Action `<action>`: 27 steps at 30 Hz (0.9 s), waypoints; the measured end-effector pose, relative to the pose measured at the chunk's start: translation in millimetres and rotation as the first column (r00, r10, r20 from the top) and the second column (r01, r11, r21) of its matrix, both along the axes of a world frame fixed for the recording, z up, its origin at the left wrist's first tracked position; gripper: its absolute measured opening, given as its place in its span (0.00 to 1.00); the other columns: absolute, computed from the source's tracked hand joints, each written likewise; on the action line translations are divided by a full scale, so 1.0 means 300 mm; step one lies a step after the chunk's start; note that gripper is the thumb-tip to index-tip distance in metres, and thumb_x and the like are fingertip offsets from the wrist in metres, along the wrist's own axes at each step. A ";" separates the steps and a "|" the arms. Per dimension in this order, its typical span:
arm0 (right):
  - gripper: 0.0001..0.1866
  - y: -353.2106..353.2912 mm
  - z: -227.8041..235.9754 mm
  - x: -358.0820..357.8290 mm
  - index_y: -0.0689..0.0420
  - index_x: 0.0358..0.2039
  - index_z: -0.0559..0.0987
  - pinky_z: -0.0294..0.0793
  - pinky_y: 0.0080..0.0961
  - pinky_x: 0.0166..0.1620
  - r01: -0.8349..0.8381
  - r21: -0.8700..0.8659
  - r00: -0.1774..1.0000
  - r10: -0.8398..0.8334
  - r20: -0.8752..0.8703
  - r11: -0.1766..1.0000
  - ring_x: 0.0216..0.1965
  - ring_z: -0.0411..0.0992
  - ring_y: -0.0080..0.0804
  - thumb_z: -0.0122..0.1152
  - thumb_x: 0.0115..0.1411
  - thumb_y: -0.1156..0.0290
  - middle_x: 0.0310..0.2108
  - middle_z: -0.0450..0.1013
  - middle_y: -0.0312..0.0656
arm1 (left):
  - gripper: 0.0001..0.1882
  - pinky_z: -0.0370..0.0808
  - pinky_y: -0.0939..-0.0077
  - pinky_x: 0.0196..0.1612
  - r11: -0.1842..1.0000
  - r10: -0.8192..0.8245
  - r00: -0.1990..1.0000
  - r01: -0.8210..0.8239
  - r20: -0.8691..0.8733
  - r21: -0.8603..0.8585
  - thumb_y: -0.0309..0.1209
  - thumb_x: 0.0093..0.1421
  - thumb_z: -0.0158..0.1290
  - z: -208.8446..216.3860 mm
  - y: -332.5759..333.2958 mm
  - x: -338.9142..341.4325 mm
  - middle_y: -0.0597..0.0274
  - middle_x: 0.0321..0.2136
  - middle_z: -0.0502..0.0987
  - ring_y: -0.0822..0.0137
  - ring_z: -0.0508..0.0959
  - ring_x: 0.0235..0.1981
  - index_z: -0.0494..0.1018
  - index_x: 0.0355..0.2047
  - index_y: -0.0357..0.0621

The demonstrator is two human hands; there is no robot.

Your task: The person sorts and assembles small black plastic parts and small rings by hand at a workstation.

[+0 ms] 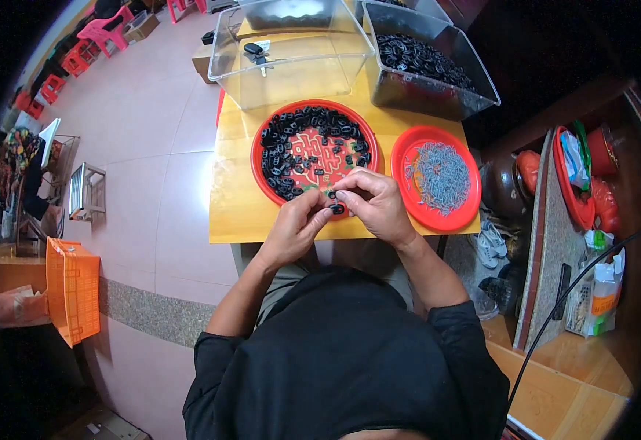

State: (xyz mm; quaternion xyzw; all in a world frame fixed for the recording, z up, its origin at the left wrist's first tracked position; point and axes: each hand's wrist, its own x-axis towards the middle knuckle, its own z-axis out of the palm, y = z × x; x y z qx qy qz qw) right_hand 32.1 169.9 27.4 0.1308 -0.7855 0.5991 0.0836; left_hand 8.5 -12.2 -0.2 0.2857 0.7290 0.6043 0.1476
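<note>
Over the near edge of a round red tray [374, 125], my two hands meet. Between its thumb and fingers, my left hand [292, 229] pinches a small black plastic piece [337, 209]. My right hand [383, 210] is closed in a pinch just above that piece; what its fingertips hold is too small to make out. Many similar black pieces [272, 163] lie around the tray, heaped toward its left and far sides, with a patterned bottom showing in the middle. To the right, a red plate [421, 137] bears a pile of thin silvery metal pins [443, 176].
Both trays rest on a yellow wooden table [234, 209]. At its far side stand a clear plastic bin [298, 82] with a black key-like object [253, 50] visible, and another bin [423, 101] full of black pieces. A cluttered shelf [548, 242] is at right; an orange crate [74, 293] at left.
</note>
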 end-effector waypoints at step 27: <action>0.05 0.000 -0.003 0.016 0.63 0.30 0.77 0.69 0.24 0.29 -0.011 0.124 0.999 0.018 -0.051 0.992 0.25 0.69 0.27 0.59 0.49 0.79 0.23 0.69 0.40 | 0.07 0.62 0.88 0.26 1.000 -0.013 0.994 0.011 0.104 0.018 0.31 0.62 0.49 -0.013 -0.007 -0.004 0.74 0.24 0.65 0.82 0.63 0.24 0.66 0.34 0.40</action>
